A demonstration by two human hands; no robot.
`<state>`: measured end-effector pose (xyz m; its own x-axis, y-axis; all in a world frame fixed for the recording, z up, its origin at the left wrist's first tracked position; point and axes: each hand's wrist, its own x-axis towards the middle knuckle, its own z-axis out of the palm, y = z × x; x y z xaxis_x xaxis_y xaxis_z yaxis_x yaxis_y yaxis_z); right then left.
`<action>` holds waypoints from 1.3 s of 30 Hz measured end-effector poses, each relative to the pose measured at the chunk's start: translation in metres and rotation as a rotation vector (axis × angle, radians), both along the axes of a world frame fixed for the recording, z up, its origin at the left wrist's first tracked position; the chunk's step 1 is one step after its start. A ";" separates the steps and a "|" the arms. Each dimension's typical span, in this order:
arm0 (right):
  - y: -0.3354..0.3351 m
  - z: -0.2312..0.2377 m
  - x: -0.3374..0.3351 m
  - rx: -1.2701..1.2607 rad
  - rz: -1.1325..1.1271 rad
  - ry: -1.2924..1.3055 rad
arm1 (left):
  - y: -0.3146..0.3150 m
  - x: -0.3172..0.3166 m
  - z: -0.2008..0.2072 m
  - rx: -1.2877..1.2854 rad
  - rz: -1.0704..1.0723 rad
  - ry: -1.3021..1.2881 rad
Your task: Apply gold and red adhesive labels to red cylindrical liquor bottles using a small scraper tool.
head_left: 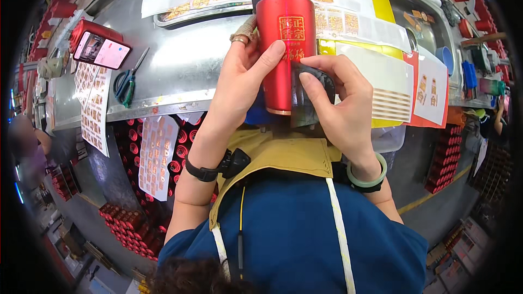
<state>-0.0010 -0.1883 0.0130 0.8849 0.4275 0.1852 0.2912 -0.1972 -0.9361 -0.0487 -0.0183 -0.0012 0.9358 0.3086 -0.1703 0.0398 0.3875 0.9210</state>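
A tall red bottle (pixel 283 49) with a gold label stands upright in a dark holder on the metal workbench (pixel 180 71). My left hand (pixel 239 79) wraps the bottle's left side, thumb on its front, a ring on one finger. Fingers of my right hand (pixel 340 100) press a dark rounded pad (pixel 318 84) against the bottle's lower right side. A black band is on my left wrist, a green bangle on my right.
Scissors (pixel 126 83) and a phone (pixel 102 50) lie on the bench at left. Sheets of gold stickers (pixel 158 152) hang off the bench edge and lie at the back. Crates of red bottles (pixel 131 226) stand below. Another person (pixel 24 147) is at far left.
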 end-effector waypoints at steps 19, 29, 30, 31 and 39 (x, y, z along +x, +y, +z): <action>-0.016 0.001 0.070 0.276 0.051 0.239 | 0.012 -0.001 0.003 0.024 0.123 0.041; 0.011 0.035 0.081 0.010 0.115 -0.349 | -0.003 0.003 0.003 0.152 -0.014 0.010; 0.012 0.040 0.080 0.006 0.136 -0.337 | -0.004 0.003 0.003 0.135 -0.012 0.003; 0.012 0.040 0.081 0.007 0.137 -0.340 | -0.005 0.003 0.003 0.118 -0.009 -0.005; 0.010 0.029 0.102 -0.057 0.096 -0.656 | 0.002 0.004 0.001 0.110 -0.030 -0.024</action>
<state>0.1010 -0.1785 0.0419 0.5540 0.5235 0.6474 0.8158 -0.1862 -0.5475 -0.0443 -0.0165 -0.0006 0.9484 0.2958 -0.1145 0.0274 0.2832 0.9587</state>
